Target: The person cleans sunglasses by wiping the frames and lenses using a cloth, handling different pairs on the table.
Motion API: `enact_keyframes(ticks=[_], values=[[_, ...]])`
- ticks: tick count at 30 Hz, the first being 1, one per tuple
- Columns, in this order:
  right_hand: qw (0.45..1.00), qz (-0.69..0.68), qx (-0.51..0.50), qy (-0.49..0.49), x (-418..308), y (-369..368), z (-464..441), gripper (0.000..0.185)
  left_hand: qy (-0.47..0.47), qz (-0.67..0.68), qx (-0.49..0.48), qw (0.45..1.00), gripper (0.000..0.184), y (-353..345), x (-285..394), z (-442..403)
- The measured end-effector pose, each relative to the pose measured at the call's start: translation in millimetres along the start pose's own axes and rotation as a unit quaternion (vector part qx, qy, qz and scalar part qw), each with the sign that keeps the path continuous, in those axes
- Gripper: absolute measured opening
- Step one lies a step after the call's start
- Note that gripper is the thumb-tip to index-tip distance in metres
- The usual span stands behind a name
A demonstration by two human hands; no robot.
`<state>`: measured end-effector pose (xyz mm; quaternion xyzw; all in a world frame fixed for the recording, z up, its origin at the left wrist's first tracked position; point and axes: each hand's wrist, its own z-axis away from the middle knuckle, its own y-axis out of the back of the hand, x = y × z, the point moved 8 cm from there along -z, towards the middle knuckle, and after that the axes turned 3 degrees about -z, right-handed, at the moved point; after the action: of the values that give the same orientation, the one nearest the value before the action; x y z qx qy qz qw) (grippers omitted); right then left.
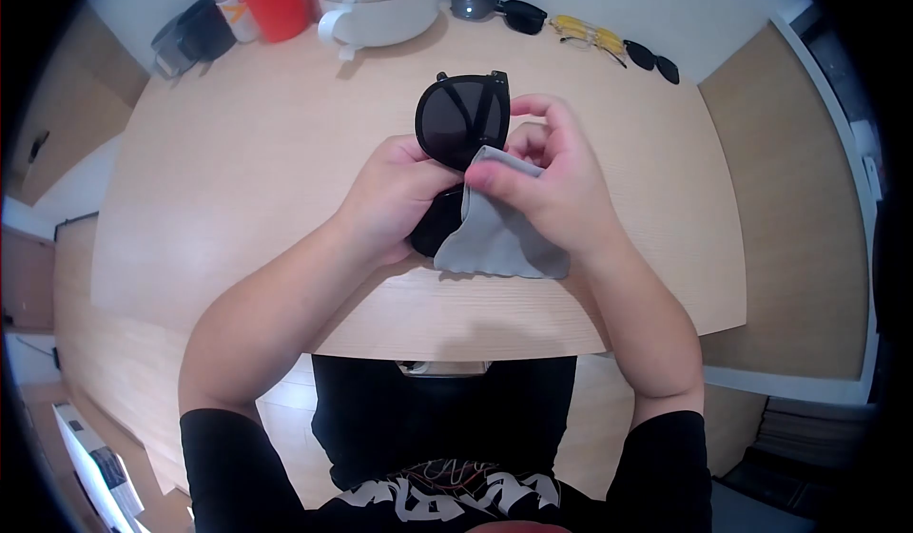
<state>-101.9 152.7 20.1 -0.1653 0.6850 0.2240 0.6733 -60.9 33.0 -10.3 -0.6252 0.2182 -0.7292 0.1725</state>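
Black sunglasses (463, 117) are held on end above the wooden table (238, 153), one dark lens up and the other low, partly covered. My left hand (395, 191) is closed around their middle from the left side. In my right hand (556, 172) a grey cleaning cloth (509, 233) is pinched, thumb in front and fingers bent behind it. The cloth hangs down over part of the lower lens. Its upper edge touches or nearly touches the frame near the bridge; I cannot tell which.
Along the back stand a dark mug (195, 34), a red container (271, 0) and a white pot with a metal inside (380, 15). At the back right lie dark sunglasses (499, 10), yellow-lensed glasses (585, 34) and small black sunglasses (652, 60).
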Motion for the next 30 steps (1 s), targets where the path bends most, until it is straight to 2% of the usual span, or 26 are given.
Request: enact_keyframes(ticks=[1, 2, 4, 7, 9, 12, 15, 16, 19, 21, 23, 24, 27, 30], values=[[1.0, -0.013, -0.016, -0.009, 2, -3, 0, 0.08, -0.009, -0.006, -0.005, 1.0, 0.019, 1, 1, 0], [0.996, 0.08, -0.049, 0.005, 2, -12, 2, 0.089, -0.004, 0.007, -0.003, 1.0, 0.02, 2, 1, 0], [0.981, 0.17, -0.088, 0.033, 8, -30, 6, 0.094, 0.007, 0.031, -0.002, 1.0, 0.021, 3, 4, 0], [0.972, 0.217, -0.086, 0.035, 2, -37, 6, 0.099, -0.01, 0.026, 0.03, 0.999, 0.029, 5, 8, -3], [0.973, 0.217, -0.066, -0.03, -4, -25, 7, 0.097, -0.003, 0.018, 0.035, 0.999, 0.031, 4, 9, 0], [0.999, 0.043, 0.014, -0.014, 4, -2, -2, 0.096, -0.001, -0.001, 0.022, 1.0, 0.033, -1, 12, 1], [0.994, 0.096, -0.054, -0.009, 4, -17, 2, 0.096, 0.01, -0.014, 0.036, 0.999, 0.033, 9, 6, 0], [0.98, 0.18, -0.088, -0.005, 1, -26, 6, 0.094, 0.004, 0.005, 0.032, 0.999, 0.033, 7, 7, 0], [0.979, 0.169, -0.118, -0.006, 5, -36, 6, 0.094, -0.015, 0.041, 0.03, 0.999, 0.033, 2, 14, 1], [0.985, 0.15, -0.08, 0.017, 3, -27, 3, 0.091, -0.031, 0.033, 0.039, 0.998, 0.032, 5, 16, -1], [0.988, 0.147, -0.042, 0.017, 1, -16, -3, 0.089, -0.03, 0.053, 0.013, 0.998, 0.024, 13, 12, -5], [0.996, 0.087, -0.024, 0.009, 2, -11, -5, 0.086, -0.028, 0.063, 0.0, 0.998, 0.021, 15, 11, -5], [0.998, 0.034, -0.057, -0.017, 6, -19, -2, 0.077, -0.032, 0.058, -0.017, 0.998, 0.022, 13, 8, -4], [0.971, 0.194, -0.141, 0.018, 12, -40, 4, 0.077, -0.016, 0.074, -0.018, 0.997, 0.018, 5, 10, -1]])
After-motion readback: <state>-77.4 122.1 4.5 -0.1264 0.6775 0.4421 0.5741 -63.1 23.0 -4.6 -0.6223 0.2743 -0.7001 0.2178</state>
